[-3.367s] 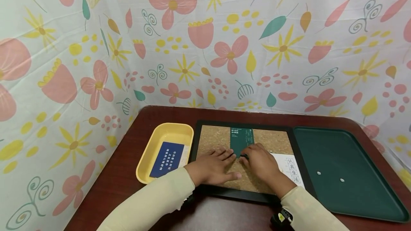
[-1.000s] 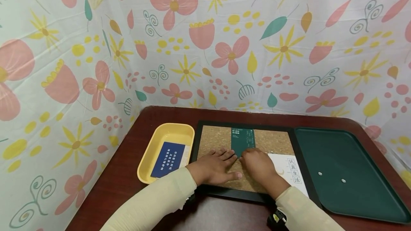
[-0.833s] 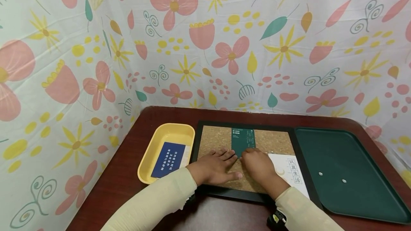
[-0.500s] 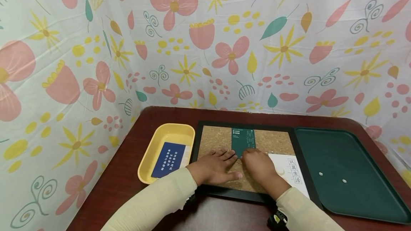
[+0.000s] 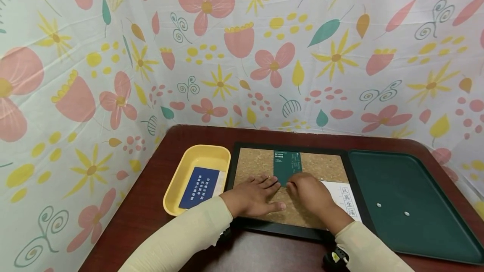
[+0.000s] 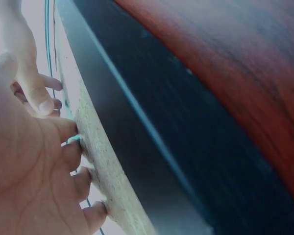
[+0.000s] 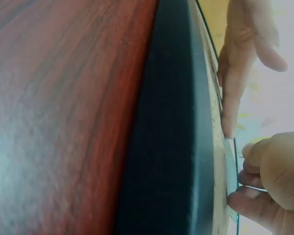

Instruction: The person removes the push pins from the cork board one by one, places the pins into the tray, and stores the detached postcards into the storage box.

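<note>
A dark green card (image 5: 285,167) lies on a black-framed cork board (image 5: 325,167), its near end partly under the hands. The left hand (image 5: 253,196) rests flat on the cork, fingers spread, fingertips at the card's lower left corner. Beside that corner's opposite side, the right hand (image 5: 311,194) has its fingers bent down to the board. The right wrist view has the right hand (image 7: 279,171) with bent fingers at the board's surface; no item shows between them. In the left wrist view the left hand's (image 6: 34,176) fingertips touch the cork.
A yellow bin (image 5: 174,184) holding a blue card (image 5: 198,186) stands at the left. A white card (image 5: 342,192) with characters lies on the board's right part, partly behind the right forearm. A green tray (image 5: 412,179) at the right holds two small white pieces (image 5: 379,205).
The right hand has shifted slightly right, away from the left fingertips, and its forearm now covers more of the white card. The left hand stays in place.
</note>
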`<state>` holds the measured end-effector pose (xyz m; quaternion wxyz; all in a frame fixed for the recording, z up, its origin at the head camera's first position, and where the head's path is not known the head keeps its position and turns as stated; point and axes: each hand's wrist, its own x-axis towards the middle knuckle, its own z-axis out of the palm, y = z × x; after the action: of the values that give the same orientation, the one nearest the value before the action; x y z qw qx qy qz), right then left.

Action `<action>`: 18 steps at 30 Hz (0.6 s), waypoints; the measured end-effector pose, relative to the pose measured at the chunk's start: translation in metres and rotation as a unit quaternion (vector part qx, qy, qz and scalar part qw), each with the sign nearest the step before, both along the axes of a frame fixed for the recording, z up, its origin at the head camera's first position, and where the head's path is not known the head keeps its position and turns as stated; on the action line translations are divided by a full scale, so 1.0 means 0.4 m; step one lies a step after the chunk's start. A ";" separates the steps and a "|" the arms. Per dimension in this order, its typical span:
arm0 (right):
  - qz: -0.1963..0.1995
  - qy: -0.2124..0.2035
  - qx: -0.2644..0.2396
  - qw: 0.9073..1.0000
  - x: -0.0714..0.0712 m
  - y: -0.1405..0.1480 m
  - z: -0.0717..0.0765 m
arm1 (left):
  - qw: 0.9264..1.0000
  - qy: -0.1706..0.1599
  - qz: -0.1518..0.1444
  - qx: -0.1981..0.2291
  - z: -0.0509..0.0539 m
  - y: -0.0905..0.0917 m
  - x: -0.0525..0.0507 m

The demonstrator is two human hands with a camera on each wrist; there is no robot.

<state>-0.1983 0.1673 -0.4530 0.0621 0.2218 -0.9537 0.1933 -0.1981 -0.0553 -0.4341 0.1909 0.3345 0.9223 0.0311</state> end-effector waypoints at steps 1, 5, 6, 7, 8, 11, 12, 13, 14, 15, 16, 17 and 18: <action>0.002 0.002 -0.005 1.000 0.001 0.004 0.002 | 1.000 -0.001 0.000 0.000 -0.001 0.000 -0.001; -0.001 0.019 -0.001 1.000 0.006 0.021 0.006 | 1.000 -0.001 0.001 -0.003 -0.002 0.003 -0.002; -0.002 0.025 0.002 1.000 0.007 0.025 0.007 | 1.000 0.000 0.001 -0.004 -0.002 0.003 -0.002; -0.003 0.030 0.004 1.000 0.008 0.029 0.008 | 1.000 0.000 0.001 -0.004 -0.002 0.003 -0.002; -0.005 0.035 0.007 0.999 0.010 0.033 0.009 | 1.000 0.001 0.001 -0.005 -0.002 0.004 -0.002; -0.006 0.047 0.014 0.999 0.012 0.044 0.010 | 1.000 0.001 0.002 -0.007 -0.002 0.005 -0.002; -0.007 0.050 0.016 0.999 0.012 0.048 0.010 | 1.000 0.001 0.002 -0.007 -0.001 0.005 -0.002; -0.006 0.053 0.018 0.998 0.013 0.051 0.011 | 1.000 0.001 0.002 -0.007 -0.001 0.005 -0.002; -0.005 0.055 0.019 0.998 0.014 0.054 0.012 | 1.000 0.001 0.002 -0.007 -0.001 0.005 -0.002; -0.005 0.058 0.021 0.998 0.014 0.058 0.012 | 1.000 0.000 0.002 -0.006 0.000 0.005 -0.002; -0.003 0.062 0.021 0.998 0.014 0.061 0.012 | 1.000 0.000 0.003 -0.006 0.000 0.005 -0.002; -0.002 0.064 0.021 0.998 0.015 0.064 0.013 | 1.000 -0.001 0.003 -0.005 0.000 0.005 -0.002; -0.001 0.067 0.020 0.998 0.016 0.067 0.014 | 1.000 -0.001 0.003 -0.005 0.000 0.004 -0.002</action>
<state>-0.1920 0.1941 -0.4473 0.1213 0.2346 -0.9514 0.1584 -0.1988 -0.0535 -0.4341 0.1936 0.3304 0.9234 0.0280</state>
